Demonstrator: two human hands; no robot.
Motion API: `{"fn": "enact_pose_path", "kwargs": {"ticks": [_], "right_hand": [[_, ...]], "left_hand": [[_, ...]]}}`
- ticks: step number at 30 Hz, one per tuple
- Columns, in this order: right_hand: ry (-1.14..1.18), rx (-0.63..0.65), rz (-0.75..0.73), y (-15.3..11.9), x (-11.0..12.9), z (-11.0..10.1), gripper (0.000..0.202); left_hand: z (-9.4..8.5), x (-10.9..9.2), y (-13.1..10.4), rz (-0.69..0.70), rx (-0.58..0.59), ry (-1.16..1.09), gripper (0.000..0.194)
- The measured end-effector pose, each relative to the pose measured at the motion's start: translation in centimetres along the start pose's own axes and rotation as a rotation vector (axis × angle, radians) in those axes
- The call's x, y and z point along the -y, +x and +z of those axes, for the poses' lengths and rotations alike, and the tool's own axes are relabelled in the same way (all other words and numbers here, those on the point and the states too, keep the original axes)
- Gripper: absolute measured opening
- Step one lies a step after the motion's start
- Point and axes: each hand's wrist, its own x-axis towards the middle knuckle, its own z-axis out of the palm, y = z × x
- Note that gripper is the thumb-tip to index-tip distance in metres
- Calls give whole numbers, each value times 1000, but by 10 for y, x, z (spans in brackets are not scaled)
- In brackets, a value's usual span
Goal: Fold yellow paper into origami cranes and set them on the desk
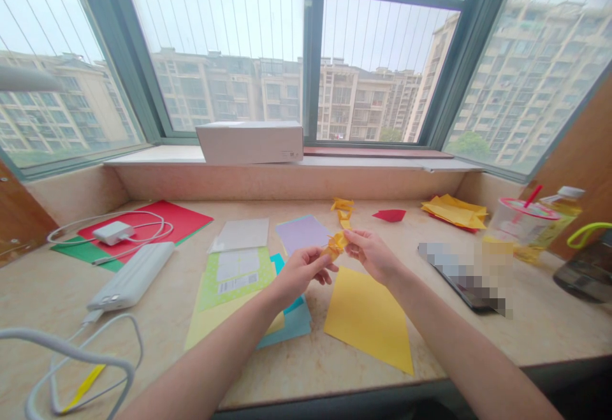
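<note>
In the head view, we had our left hand and right hand nearly closed, fingertips pinching the folded yellow paper between them — it was above the table, just beyond the flat yellow sheet.

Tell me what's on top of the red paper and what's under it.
The charger and part of the white cable lie on the red paper. Green paper shows from underneath; anything else beneath is covered and can't be seen.
</note>
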Motion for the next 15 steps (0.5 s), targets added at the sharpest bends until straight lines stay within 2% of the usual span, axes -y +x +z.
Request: {"fn": "enact_pose_path", "kwargs": {"ticks": [3, 9, 11, 15], "right_hand": [[9, 41, 6, -1, -2, 0, 32], [-77, 264, 69, -7, -5, 5, 30], [-94, 279, 66, -7, -5, 6, 32], [-87, 217, 42, -6, -4, 5, 32]], "left_hand": [[-1, 0, 0, -4, 4, -4, 43], [0, 1, -1, 9, 21, 20, 42], [0, 0, -2, 13, 30, 26, 42], [-1, -1, -2, 20, -10, 12, 45]]}}
